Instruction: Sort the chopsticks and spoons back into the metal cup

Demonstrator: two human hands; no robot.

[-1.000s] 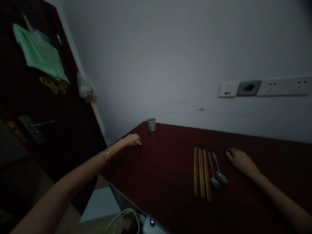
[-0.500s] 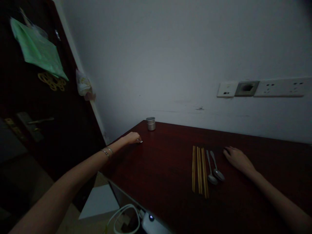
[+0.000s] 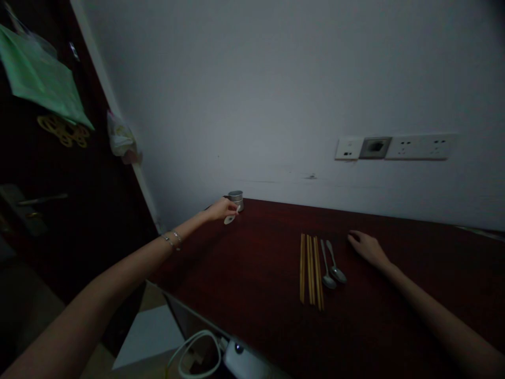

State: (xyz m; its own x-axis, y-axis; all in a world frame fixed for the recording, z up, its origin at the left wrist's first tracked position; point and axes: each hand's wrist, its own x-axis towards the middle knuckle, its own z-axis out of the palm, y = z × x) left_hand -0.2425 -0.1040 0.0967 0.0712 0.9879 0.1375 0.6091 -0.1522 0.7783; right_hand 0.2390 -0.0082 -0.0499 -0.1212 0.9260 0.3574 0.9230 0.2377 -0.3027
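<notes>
My left hand (image 3: pixel 224 209) is pinched on a small pale spoon (image 3: pixel 229 219). The spoon's bowl hangs below my fingers, and its pale end shows at my fingertips. Just behind that hand stands a grey metal cup (image 3: pixel 236 198), partly covered by my fingers. My right hand (image 3: pixel 367 248) rests on the dark red table (image 3: pixel 252 273) with nothing in it, fingers loosely bent. To its left lie two metal spoons (image 3: pixel 338 273) side by side, bowls toward me. Beside them are several wooden chopsticks (image 3: pixel 310 271), lined up in pairs.
A pale wall with a row of sockets (image 3: pixel 402 147) rises behind the table. On the left is a dark door with a green bag (image 3: pixel 43 79) hanging on it. Below the table's left edge are a white box (image 3: pixel 148 334) and a white cable (image 3: pixel 201 334).
My left hand has lifted and moved toward the metal cup, and more of the pale spoon in it now shows. My right hand stays by the metal spoons. The whole view has shifted slightly.
</notes>
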